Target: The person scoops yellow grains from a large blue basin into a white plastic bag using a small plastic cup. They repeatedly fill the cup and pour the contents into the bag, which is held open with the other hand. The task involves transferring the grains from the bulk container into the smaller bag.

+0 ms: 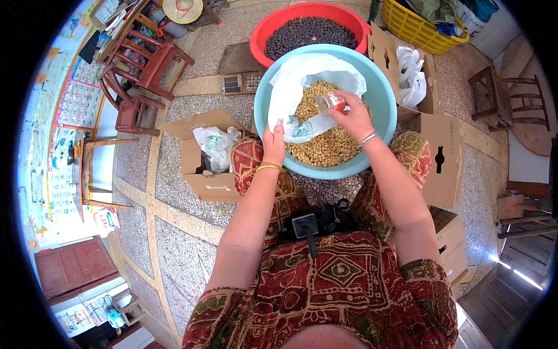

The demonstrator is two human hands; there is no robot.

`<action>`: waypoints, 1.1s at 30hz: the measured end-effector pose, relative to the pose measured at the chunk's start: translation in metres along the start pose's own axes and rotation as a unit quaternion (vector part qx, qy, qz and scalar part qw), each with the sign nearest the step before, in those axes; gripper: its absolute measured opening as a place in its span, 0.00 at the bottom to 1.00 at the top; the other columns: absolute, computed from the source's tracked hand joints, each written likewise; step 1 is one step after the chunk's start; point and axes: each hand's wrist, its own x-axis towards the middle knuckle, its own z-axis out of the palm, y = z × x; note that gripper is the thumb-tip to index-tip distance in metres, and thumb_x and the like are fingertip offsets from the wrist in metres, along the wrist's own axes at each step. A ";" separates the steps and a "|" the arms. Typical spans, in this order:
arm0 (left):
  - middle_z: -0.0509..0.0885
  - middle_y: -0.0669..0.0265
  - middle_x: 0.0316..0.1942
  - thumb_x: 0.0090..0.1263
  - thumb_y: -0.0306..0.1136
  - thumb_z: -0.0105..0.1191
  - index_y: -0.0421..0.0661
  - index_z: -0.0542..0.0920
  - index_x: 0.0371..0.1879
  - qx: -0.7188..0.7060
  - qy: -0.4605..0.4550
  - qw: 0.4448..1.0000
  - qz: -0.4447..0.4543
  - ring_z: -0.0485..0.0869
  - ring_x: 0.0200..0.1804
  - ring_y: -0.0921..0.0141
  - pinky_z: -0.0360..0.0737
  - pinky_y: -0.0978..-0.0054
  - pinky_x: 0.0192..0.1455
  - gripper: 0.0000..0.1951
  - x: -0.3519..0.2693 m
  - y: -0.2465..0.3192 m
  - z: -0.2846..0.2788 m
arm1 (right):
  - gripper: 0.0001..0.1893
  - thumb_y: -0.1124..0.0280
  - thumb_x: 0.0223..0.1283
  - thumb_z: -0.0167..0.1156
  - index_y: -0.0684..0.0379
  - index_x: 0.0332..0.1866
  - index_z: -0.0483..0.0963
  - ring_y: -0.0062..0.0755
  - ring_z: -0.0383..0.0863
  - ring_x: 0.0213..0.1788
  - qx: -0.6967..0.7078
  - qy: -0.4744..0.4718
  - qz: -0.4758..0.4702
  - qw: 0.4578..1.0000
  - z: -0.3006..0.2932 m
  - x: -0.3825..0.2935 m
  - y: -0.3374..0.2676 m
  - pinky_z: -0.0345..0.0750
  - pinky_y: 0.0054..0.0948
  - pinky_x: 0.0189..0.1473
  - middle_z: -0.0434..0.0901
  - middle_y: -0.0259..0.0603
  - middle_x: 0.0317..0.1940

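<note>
A light blue plastic basin [390,113] stands between the knees, holding many small tan kernels [327,150] that look like peanuts or beans. Inside it, a white plastic bag [285,87] with green print lies with its mouth spread, and more kernels show in that mouth. My left hand [273,144] grips the bag's near left edge, thumb up. In my right hand [354,114] is a small clear cup or jar [324,104] with a red-and-white label. It is tipped on its side, its round end toward the left, above the kernels. Whether anything is inside it, I cannot tell.
Behind the basin sits a red tub [257,39] of dark round nuts or fruit. Cardboard boxes [211,185] with white bags stand to the left and right [440,161]. Wooden chairs [152,65] line the left, a yellow crate [418,30] the far right.
</note>
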 end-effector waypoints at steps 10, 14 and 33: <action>0.76 0.66 0.36 0.70 0.37 0.40 0.33 0.71 0.48 0.014 0.002 1.000 -0.002 0.71 0.38 0.76 0.70 0.78 0.44 0.18 -0.003 0.006 0.001 | 0.26 0.79 0.38 0.63 0.53 0.50 0.70 0.48 0.70 0.50 -0.163 0.058 -0.225 0.959 0.021 0.010 -0.024 0.71 0.37 0.52 0.68 0.47 0.50; 0.75 0.68 0.36 0.70 0.37 0.40 0.33 0.71 0.48 0.010 0.002 1.000 0.005 0.71 0.37 0.77 0.69 0.79 0.43 0.17 -0.004 0.005 0.000 | 0.27 0.78 0.37 0.64 0.53 0.50 0.70 0.48 0.70 0.50 -0.134 0.088 -0.205 0.966 0.015 0.012 -0.025 0.70 0.36 0.53 0.68 0.47 0.49; 0.77 0.61 0.41 0.71 0.38 0.40 0.31 0.70 0.48 0.022 0.006 1.000 0.013 0.73 0.43 0.72 0.70 0.76 0.48 0.19 0.000 0.001 0.000 | 0.24 0.66 0.40 0.62 0.57 0.48 0.73 0.44 0.74 0.46 -0.222 -0.185 0.027 0.957 -0.029 -0.028 0.027 0.71 0.34 0.51 0.72 0.49 0.43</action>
